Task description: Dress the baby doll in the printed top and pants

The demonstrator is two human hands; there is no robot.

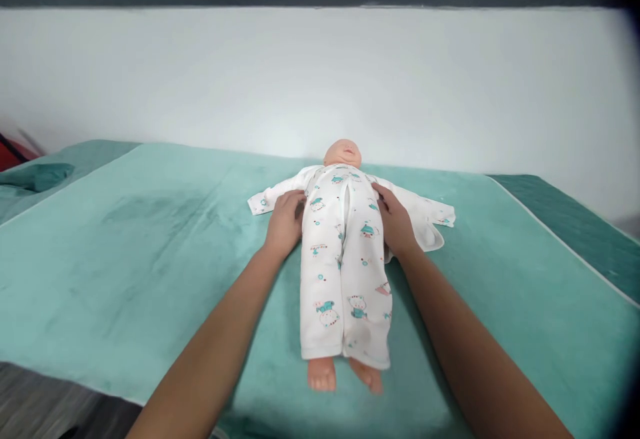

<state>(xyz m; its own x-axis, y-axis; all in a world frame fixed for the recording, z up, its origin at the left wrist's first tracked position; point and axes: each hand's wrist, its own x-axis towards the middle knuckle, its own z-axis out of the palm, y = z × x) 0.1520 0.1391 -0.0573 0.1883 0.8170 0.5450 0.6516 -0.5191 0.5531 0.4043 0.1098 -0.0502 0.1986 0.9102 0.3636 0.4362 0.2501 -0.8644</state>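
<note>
A baby doll [343, 153] lies on its back, head away from me, with its bare feet [322, 373] towards me. It wears a white long-sleeved top [423, 207], arms spread out, and white printed trousers [324, 279] with a slit at the crotch. My left hand [287, 223] is at the left side of the trousers near the waist, its fingers curled in and partly hidden by the cloth. On the opposite side my right hand [396, 220] grips the trousers, thumb on top and the other fingers hidden underneath. A loose flap of the top sticks out beside my right wrist.
Under the doll is a green cloth [150, 259] covering the table. A white wall [200, 79] rises behind it. Folded darker green fabric [37, 175] and a red object [11, 153] are at the far left. Grey floor [45, 402] shows at the lower left.
</note>
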